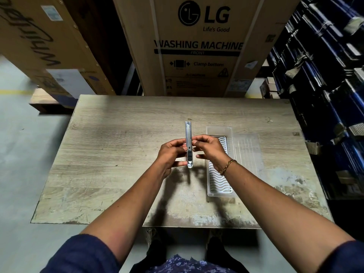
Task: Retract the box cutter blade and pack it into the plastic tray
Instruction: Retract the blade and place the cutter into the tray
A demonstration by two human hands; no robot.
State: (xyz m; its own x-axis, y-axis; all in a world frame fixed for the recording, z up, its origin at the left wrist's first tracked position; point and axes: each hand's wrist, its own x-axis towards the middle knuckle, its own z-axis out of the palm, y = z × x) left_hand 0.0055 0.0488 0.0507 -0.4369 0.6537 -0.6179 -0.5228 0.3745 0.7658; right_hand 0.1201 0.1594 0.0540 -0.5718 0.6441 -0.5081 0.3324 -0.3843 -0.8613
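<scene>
While gripped, box cutter (188, 143) between both hands

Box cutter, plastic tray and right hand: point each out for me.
box cutter (188, 134): head view, on its metal body above the fingers.
plastic tray (219, 184): head view, on its ribbed near end.
right hand (209, 147): head view, on its back.

Worn pale wood-grain surface (110, 154) before me, scuffed at its near edge, clear ribbed plastic tray (218, 186) lying on its right half
</scene>
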